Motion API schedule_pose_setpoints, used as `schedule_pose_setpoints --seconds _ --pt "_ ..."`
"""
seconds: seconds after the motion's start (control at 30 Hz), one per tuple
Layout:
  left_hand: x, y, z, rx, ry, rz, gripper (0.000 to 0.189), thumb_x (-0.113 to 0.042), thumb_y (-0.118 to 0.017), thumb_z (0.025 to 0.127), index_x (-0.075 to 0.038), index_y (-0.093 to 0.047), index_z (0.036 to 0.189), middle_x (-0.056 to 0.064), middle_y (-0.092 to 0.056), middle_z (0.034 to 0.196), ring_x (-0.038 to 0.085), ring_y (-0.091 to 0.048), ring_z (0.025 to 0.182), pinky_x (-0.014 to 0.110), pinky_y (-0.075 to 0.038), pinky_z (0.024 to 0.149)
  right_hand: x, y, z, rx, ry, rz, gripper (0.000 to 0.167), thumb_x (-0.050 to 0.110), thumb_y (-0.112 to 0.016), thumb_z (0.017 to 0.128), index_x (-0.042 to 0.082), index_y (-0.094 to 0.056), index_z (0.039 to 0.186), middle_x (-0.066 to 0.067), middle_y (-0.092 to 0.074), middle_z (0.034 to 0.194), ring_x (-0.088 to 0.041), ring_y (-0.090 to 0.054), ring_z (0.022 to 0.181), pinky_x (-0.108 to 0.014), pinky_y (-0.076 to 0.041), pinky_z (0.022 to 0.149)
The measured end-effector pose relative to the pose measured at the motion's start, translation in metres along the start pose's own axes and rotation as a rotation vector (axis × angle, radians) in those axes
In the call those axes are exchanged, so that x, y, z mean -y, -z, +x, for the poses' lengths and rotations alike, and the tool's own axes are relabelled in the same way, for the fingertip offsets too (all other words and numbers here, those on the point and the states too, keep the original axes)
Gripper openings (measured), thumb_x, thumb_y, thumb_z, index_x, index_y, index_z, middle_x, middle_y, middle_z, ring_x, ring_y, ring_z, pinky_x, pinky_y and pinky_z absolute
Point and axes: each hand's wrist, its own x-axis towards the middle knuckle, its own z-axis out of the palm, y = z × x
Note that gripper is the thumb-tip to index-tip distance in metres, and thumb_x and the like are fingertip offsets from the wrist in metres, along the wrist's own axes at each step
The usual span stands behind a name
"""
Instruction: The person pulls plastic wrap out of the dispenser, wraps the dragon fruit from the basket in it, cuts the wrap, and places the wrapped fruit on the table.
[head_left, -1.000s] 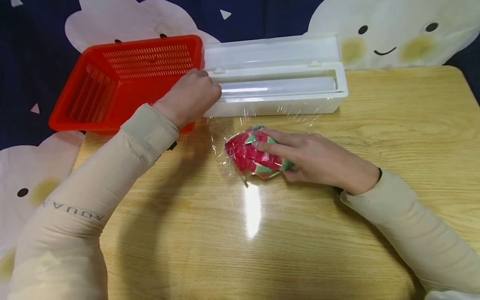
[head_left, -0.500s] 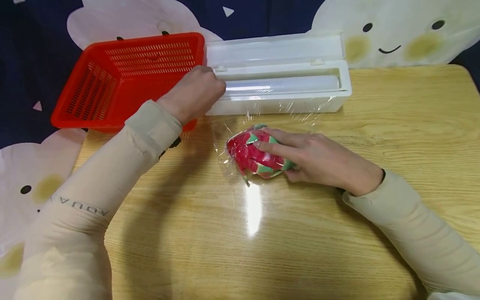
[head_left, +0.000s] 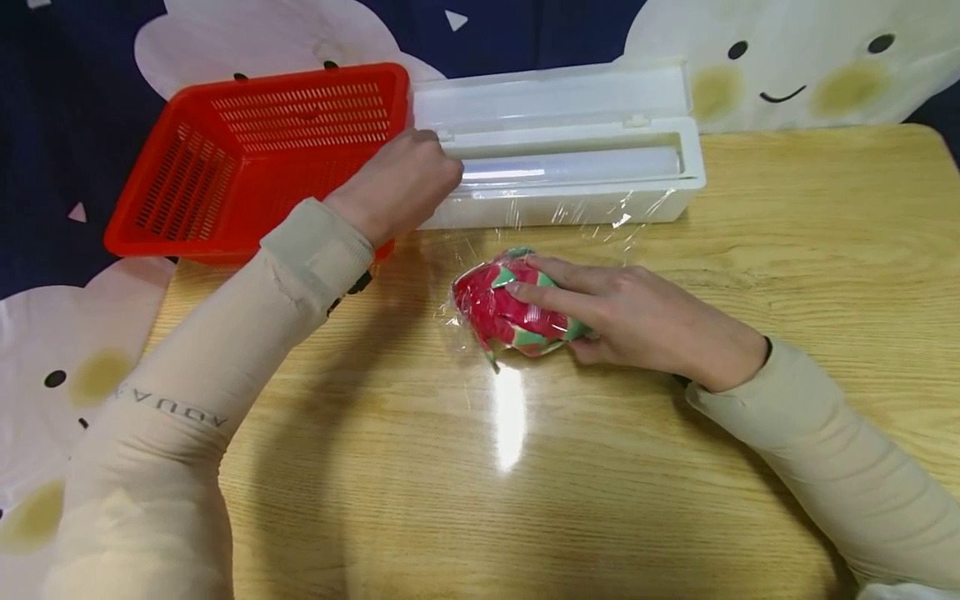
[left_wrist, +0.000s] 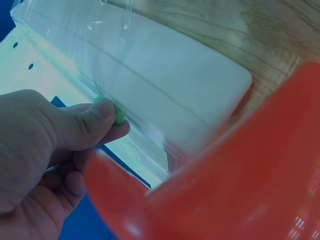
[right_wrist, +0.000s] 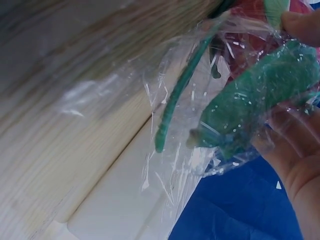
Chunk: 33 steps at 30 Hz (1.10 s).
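A red dragon fruit (head_left: 498, 296) with green scale tips, wrapped in clear cling film (right_wrist: 172, 82), is gripped by my right hand (head_left: 637, 321) over the table. In the right wrist view its green stem end and scales show through the film. The film stretches from the fruit to the long white cling film box (head_left: 570, 204), where a roll (head_left: 585, 169) lies under a raised lid. At that box's left end my left hand (head_left: 401, 179) pinches a small green slider (left_wrist: 119, 116) between thumb and forefinger, on the edge of the box.
A red plastic basket (head_left: 255, 242) with slotted walls stands beside the box on the left, close under my left forearm. The wooden table (head_left: 600, 500) ends at a dark blue cloth (head_left: 525, 37) with cloud faces behind it.
My left hand has moved a little to the right along the box edge. My right hand and the dragon fruit have stayed in place.
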Motion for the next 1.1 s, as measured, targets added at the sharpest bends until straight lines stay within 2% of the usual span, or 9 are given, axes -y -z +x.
schedule_pose_setpoints --seconds 0.3,0.63,1.1 --pt "-0.0023 0.0009 0.0028 0.004 -0.007 -0.016 0.025 -0.002 -0.067 0.096 0.005 -0.072 0.12 0.028 -0.076 0.106 0.042 -0.074 0.098 0.047 -0.062 0.094 0.0012 0.0006 -0.0002 0.016 -0.015 -0.003 0.09 0.015 -0.096 0.071 0.021 -0.053 0.15 -0.02 -0.052 0.157 -0.037 -0.076 0.103 -0.047 -0.065 0.079" --pt "-0.0036 -0.0001 0.0055 0.016 0.002 -0.054 0.033 -0.003 -0.072 0.094 0.002 -0.071 0.126 0.027 -0.075 0.114 0.042 -0.073 0.103 0.047 -0.06 0.099 0.0019 0.0008 -0.0007 0.014 -0.009 -0.005 0.092 0.015 -0.097 0.07 0.021 -0.052 0.15 -0.019 -0.051 0.158 -0.036 -0.077 0.099 -0.047 -0.065 0.077" --pt "-0.0036 -0.0009 0.0088 0.009 -0.003 -0.079 0.027 0.002 -0.066 0.096 0.003 -0.073 0.122 0.025 -0.076 0.105 0.039 -0.07 0.095 0.044 -0.062 0.095 0.0037 0.0023 0.0008 0.034 -0.013 0.001 0.088 0.015 -0.093 0.075 0.021 -0.05 0.152 -0.021 -0.051 0.157 -0.037 -0.077 0.095 -0.047 -0.065 0.076"
